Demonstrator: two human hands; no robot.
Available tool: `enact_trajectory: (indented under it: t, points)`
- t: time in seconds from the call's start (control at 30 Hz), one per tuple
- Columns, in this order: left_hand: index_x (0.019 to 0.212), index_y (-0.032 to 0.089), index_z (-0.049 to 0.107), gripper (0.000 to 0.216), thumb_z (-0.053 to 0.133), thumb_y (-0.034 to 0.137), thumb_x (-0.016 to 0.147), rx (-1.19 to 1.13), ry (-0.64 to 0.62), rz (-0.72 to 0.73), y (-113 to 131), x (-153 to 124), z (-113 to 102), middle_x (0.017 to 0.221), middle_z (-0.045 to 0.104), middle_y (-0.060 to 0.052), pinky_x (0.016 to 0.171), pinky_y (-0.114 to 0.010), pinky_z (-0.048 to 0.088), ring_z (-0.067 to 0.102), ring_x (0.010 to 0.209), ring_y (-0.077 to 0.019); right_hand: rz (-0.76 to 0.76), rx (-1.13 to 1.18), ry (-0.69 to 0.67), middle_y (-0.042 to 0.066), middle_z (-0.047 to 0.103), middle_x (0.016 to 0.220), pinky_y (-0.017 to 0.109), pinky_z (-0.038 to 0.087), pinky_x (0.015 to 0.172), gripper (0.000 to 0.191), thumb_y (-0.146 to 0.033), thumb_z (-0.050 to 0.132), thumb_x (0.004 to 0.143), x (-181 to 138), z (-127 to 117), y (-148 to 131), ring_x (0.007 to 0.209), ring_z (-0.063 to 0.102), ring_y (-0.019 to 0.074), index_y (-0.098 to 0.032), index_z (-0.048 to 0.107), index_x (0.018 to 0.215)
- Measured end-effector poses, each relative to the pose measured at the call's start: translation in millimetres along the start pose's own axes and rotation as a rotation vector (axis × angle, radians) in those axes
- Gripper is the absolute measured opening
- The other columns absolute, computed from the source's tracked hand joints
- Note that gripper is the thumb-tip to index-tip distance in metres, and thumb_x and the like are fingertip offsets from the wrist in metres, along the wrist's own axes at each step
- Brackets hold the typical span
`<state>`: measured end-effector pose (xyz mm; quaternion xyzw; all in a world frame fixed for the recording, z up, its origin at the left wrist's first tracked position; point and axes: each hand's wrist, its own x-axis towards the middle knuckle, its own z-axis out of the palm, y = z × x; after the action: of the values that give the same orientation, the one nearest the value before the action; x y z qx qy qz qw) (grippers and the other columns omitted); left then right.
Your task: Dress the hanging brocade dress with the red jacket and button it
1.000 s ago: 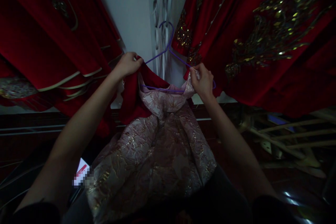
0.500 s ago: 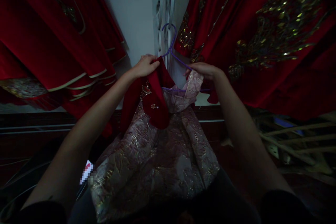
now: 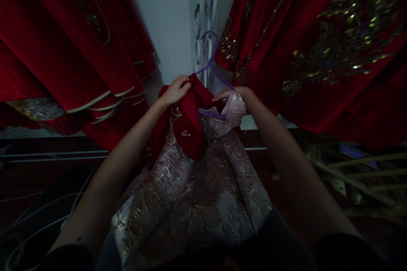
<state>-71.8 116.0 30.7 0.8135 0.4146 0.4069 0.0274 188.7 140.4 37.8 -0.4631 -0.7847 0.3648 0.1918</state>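
Biggest change vs. a sec ago: the red cloth (image 3: 194, 146), then mostly behind the brocade, now has a beaded panel lying over the front at approx 11 to 7 o'clock. It covers the left part of the brocade dress's (image 3: 197, 197) neckline; brocade at 1 o'clock is uncovered. So, my read, the work's uneven: red on top on my L, brocade on top on my R.

My L hand (image 3: 177, 90), at 10-11, is pinched on the red cloth's upper edge, thumb nearest me; it's come in closer to the middle. My R hand (image 3: 244, 91), at approx 2, had the shoulder fabric pinched; now it's bent over behind that shoulder w/ fingers stretched toward the neck opening. Can't tell if they grip anything, so I'd guess that side's less secure.

Dress runs from centre down to 6, toward my lap, neckline around the purple hanger (image 3: 211, 63); hook's at 12, by white scrollwork (image 3: 206, 6). Can't tell if it's hooked on. Other red garments hang at 10 (image 3: 79, 42) and 2 (image 3: 286, 46).
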Motion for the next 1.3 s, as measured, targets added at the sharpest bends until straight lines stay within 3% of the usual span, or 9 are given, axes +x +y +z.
enact_trajectory:
  t: [0.07, 0.17, 0.27, 0.37, 0.57, 0.77, 0.87, 1.03, 1.3]
  points:
    - [0.086, 0.018, 0.053, 0.019, 0.040, 0.031, 0.091, 0.084, 0.036, 0.000, 5.7, -4.9, 2.8, 0.093, 0.056, -0.008, 0.091, -0.038, 0.041, 0.053, 0.096, -0.0228, 0.043, -0.005, 0.128, -0.004, 0.053, 0.051, 0.027, 0.041, 0.048, 0.026, -0.032, 0.080, 0.058, 2.3, -3.3, 6.1, 0.048, 0.049, 0.0130, -0.021, 0.062, 0.072]
    - [0.099, 0.016, 0.052, 0.020, 0.043, 0.032, 0.091, 0.256, 0.106, -0.006, 15.7, -13.7, 10.3, 0.107, 0.053, -0.014, 0.095, -0.045, 0.038, 0.049, 0.109, -0.0293, -0.071, -0.045, 0.403, -0.005, 0.052, 0.058, 0.027, 0.041, 0.053, 0.031, -0.025, 0.074, 0.064, 2.3, -8.3, 8.8, 0.052, 0.049, 0.0130, -0.020, 0.057, 0.090]
    - [0.106, 0.014, 0.050, 0.024, 0.044, 0.031, 0.089, 0.398, 0.134, -0.016, 18.5, -17.1, 18.2, 0.113, 0.050, -0.018, 0.096, -0.049, 0.037, 0.046, 0.114, -0.0340, -0.173, -0.202, 0.730, 0.001, 0.057, 0.069, 0.031, 0.042, 0.064, 0.030, -0.021, 0.063, 0.071, -4.9, -12.6, 4.3, 0.063, 0.051, 0.0169, -0.020, 0.054, 0.100]
    - [0.107, 0.014, 0.049, 0.025, 0.044, 0.029, 0.089, 0.498, 0.142, -0.013, 13.2, -15.5, 23.4, 0.114, 0.050, -0.019, 0.094, -0.050, 0.039, 0.046, 0.114, -0.0349, -0.150, -0.406, 0.972, 0.007, 0.061, 0.082, 0.035, 0.042, 0.072, 0.028, -0.017, 0.052, 0.076, -19.2, -15.8, -1.8, 0.072, 0.054, 0.0212, -0.021, 0.053, 0.104]
    - [0.102, 0.012, 0.050, 0.020, 0.046, 0.027, 0.089, 0.601, 0.145, -0.005, 4.5, -12.3, 31.4, 0.109, 0.052, -0.019, 0.092, -0.048, 0.041, 0.049, 0.110, -0.0342, -0.090, -0.673, 1.118, 0.008, 0.062, 0.096, 0.045, 0.035, 0.089, 0.032, -0.010, 0.043, 0.072, -53.8, -24.0, 1.3, 0.088, 0.054, 0.0254, -0.020, 0.052, 0.101]
    - [0.101, 0.012, 0.050, 0.019, 0.047, 0.025, 0.087, 0.570, 0.142, -0.021, 0.0, -10.6, 35.3, 0.111, 0.053, -0.020, 0.094, -0.049, 0.040, 0.049, 0.112, -0.0344, -0.046, -0.717, 1.253, 0.011, 0.058, 0.104, 0.045, 0.034, 0.090, 0.036, -0.007, 0.043, 0.065, -97.7, -26.2, 33.3, 0.101, 0.051, 0.0268, -0.020, 0.050, 0.098]
    - [0.101, 0.012, 0.051, 0.020, 0.049, 0.025, 0.085, 0.488, 0.163, -0.017, -1.6, -11.1, 36.4, 0.112, 0.053, -0.021, 0.096, -0.052, 0.038, 0.048, 0.114, -0.0366, -0.052, -0.692, 1.232, 0.013, 0.056, 0.104, 0.041, 0.040, 0.085, 0.041, -0.006, 0.045, 0.061, -122.5, -26.0, 45.3, 0.097, 0.050, 0.0262, -0.019, 0.050, 0.100]
    - [0.098, 0.013, 0.052, 0.019, 0.051, 0.024, 0.082, 0.298, 0.228, -0.045, 9.4, -17.0, 37.9, 0.113, 0.053, -0.021, 0.100, -0.055, 0.033, 0.045, 0.118, -0.0388, -0.175, -0.720, 1.022, 0.013, 0.055, 0.106, 0.045, 0.042, 0.088, 0.035, -0.015, 0.055, 0.068, -147.1, -18.9, 40.6, 0.101, 0.051, 0.0297, -0.020, 0.051, 0.103]
    - [0.100, 0.015, 0.051, 0.023, 0.051, 0.029, 0.082, 0.254, 0.226, -0.142, 24.6, -32.4, 33.6, 0.117, 0.051, -0.020, 0.101, -0.058, 0.028, 0.041, 0.120, -0.0396, -0.286, -0.359, 0.681, 0.006, 0.064, 0.087, 0.031, 0.047, 0.073, 0.019, -0.028, 0.056, 0.079, -112.5, 31.0, 15.7, 0.078, 0.061, 0.0199, -0.021, 0.054, 0.096]
